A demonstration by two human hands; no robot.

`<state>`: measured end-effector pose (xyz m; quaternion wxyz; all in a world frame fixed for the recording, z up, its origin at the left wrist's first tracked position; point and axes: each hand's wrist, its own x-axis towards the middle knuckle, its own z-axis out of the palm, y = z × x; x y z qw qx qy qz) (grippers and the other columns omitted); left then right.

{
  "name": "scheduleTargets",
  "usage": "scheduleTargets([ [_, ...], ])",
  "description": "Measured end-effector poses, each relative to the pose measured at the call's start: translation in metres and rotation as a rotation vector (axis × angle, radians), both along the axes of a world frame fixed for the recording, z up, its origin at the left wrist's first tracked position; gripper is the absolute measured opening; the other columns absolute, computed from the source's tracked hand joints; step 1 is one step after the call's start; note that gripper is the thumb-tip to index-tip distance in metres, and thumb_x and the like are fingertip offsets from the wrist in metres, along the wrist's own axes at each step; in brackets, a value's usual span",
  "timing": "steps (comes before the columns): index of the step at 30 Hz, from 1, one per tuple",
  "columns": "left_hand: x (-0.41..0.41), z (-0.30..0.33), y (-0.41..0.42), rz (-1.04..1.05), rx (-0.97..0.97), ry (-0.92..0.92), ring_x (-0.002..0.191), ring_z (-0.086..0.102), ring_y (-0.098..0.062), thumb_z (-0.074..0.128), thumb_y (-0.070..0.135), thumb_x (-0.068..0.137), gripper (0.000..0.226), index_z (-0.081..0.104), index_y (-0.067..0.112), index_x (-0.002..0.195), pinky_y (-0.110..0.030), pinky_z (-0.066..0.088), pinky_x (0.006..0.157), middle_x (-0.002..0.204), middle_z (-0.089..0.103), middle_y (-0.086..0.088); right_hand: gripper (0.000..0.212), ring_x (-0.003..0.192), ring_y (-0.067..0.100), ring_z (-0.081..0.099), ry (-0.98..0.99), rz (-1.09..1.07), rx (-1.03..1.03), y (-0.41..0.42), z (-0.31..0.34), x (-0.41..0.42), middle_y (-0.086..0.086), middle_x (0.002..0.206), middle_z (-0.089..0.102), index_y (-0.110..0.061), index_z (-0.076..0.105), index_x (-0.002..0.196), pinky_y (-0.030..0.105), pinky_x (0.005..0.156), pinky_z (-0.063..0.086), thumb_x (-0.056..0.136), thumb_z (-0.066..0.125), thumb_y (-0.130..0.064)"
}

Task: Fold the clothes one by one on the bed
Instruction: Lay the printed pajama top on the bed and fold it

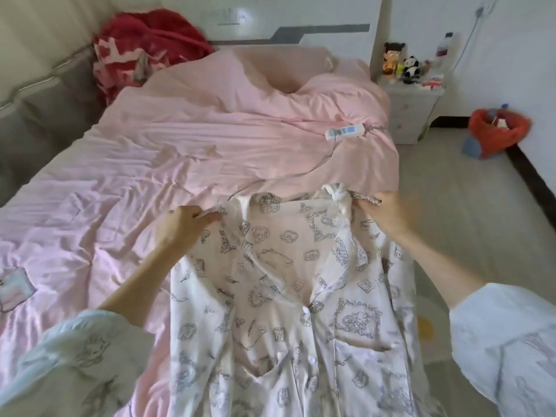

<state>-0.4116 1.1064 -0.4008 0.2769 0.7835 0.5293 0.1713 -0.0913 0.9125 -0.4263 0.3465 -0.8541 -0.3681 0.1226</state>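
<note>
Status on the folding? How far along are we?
Done: no folded clothes in view. In hand: left hand and right hand grip the shoulders of a printed pyjama shirt, held spread over the pink bed, unfolded. Left: that shirt; the red heap may be clothes, unclear.

The scene is being viewed by one wide-angle head camera only, which is being aimed forward and down from the foot of the pink-sheeted bed (126, 164) toward the white headboard (301, 22). Both forearms are being caught close at the lower edge.
</note>
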Motion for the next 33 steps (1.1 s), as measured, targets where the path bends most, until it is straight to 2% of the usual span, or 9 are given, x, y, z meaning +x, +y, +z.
scheduleTargets([
  [3,0.023,-0.048,0.037,0.046,-0.014,0.040,0.046,0.042,-0.020,0.064,0.061,0.070,0.052,0.044,0.017,0.051,-0.028,0.031,0.048,0.047,0.048,-0.002,0.049,0.062,0.024,0.048,-0.082,-0.022,-0.129,0.040,-0.036,0.016,0.002,0.058,0.046,-0.020,0.038,0.051,0.033,0.058,0.035,0.081,0.063,-0.049],
  [9,0.049,-0.110,0.065,0.125,0.007,0.230,0.067,0.056,-0.028,0.063,0.042,0.084,0.033,0.058,0.013,0.070,-0.029,0.033,0.049,0.068,0.058,-0.010,0.040,0.080,0.034,0.058,-0.144,-0.022,-0.308,0.080,-0.091,0.031,0.016,0.085,0.066,-0.008,0.065,0.083,0.033,0.063,0.038,0.086,0.060,-0.047],
  [11,0.046,-0.134,0.073,0.120,0.014,0.259,0.090,0.060,-0.033,0.061,0.038,0.087,0.026,0.065,0.014,0.096,-0.037,0.049,0.068,0.096,0.064,-0.013,0.035,0.095,0.035,0.058,-0.099,-0.026,-0.326,0.089,-0.112,0.035,0.016,0.101,0.065,-0.006,0.064,0.100,0.037,0.074,0.044,0.088,0.059,-0.039],
  [14,0.038,-0.152,0.067,0.127,-0.010,0.327,0.116,0.049,-0.036,0.056,0.020,0.090,0.038,0.052,0.014,0.127,-0.048,0.045,0.094,0.125,0.051,-0.017,0.040,0.110,0.036,0.052,-0.047,0.014,-0.369,0.088,-0.136,0.029,0.020,0.114,0.057,-0.005,0.055,0.120,0.041,0.088,0.045,0.090,0.056,-0.031],
  [21,-0.020,-0.195,-0.006,0.136,-0.253,0.282,0.111,0.056,-0.031,0.058,0.011,0.088,0.037,0.054,0.010,0.124,-0.045,0.043,0.100,0.129,0.052,-0.018,0.041,0.094,0.029,0.064,0.091,0.151,-0.400,0.034,-0.174,-0.049,0.015,0.095,0.066,-0.002,0.053,0.127,0.041,0.096,0.047,0.096,0.047,-0.028],
  [24,-0.051,-0.213,-0.046,0.165,-0.344,0.304,0.114,0.054,-0.030,0.061,0.018,0.088,0.039,0.053,0.011,0.126,-0.044,0.044,0.099,0.130,0.052,-0.016,0.036,0.112,0.028,0.056,0.161,0.197,-0.436,0.010,-0.185,-0.092,0.015,0.117,0.061,-0.003,0.053,0.126,0.038,0.093,0.047,0.095,0.049,-0.022],
  [27,-0.093,-0.228,-0.081,0.268,-0.408,0.324,0.120,0.048,-0.033,0.062,0.020,0.086,0.044,0.050,0.011,0.128,-0.043,0.043,0.098,0.131,0.047,-0.018,0.029,0.111,0.029,0.054,0.137,0.261,-0.457,-0.014,-0.195,-0.139,0.011,0.112,0.062,-0.007,0.057,0.117,0.034,0.085,0.046,0.095,0.048,-0.021],
  [31,-0.151,-0.239,-0.110,0.345,-0.442,0.304,0.111,0.051,-0.032,0.068,0.031,0.083,0.054,0.048,0.007,0.127,-0.042,0.047,0.087,0.125,0.051,-0.020,0.028,0.109,0.030,0.056,0.025,0.324,-0.394,-0.034,-0.202,-0.202,0.013,0.112,0.064,-0.003,0.060,0.115,0.037,0.091,0.044,0.094,0.052,-0.019],
  [33,-0.168,-0.240,-0.119,0.358,-0.549,0.283,0.092,0.056,-0.026,0.068,0.041,0.082,0.059,0.047,0.007,0.125,-0.032,0.049,0.068,0.114,0.057,-0.015,0.024,0.109,0.031,0.058,-0.062,0.356,-0.326,-0.038,-0.206,-0.229,0.014,0.113,0.065,-0.003,0.065,0.110,0.041,0.094,0.044,0.089,0.059,-0.014],
])
